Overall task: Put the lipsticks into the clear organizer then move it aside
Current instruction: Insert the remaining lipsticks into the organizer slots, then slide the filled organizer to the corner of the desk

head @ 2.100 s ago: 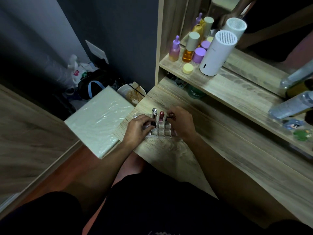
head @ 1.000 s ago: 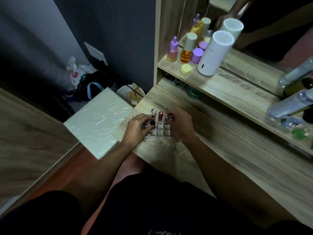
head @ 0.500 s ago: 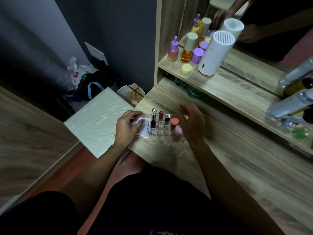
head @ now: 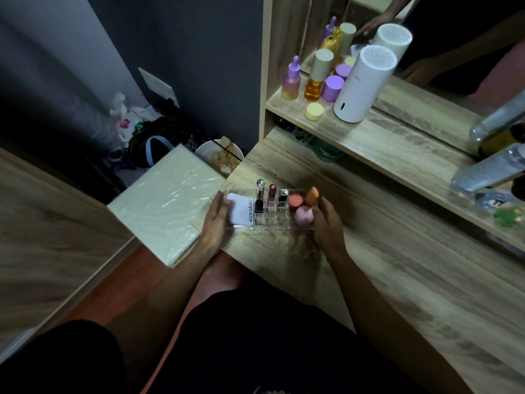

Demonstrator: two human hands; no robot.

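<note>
One clear organizer [head: 270,220] stands on the wooden bench [head: 397,280], near its left front corner. Its central grid of small cells holds four lipsticks: a silver-capped one [head: 260,185], a dark red one [head: 272,191] and a black-and-silver one [head: 283,196] upright in the far row, and a short black one [head: 258,206] in the row nearer the person. The left compartment holds one white packet [head: 241,210] with printed lettering. The right compartment holds three makeup sponges: one red-orange [head: 295,201], one orange and pointed [head: 312,193], one pink [head: 304,215].

The two hands flank the organizer. The left hand [head: 217,220] lies flat against its left end, fingers reaching over the rim onto the packet. The right hand [head: 326,220] is open beside its right end, fingers extended; whether it touches the wall cannot be told. Neither hand is closed around anything, and the organizer lies between them.

On the shelf [head: 369,137] above stand one white cylinder [head: 360,83] and several cosmetic bottles.
</note>
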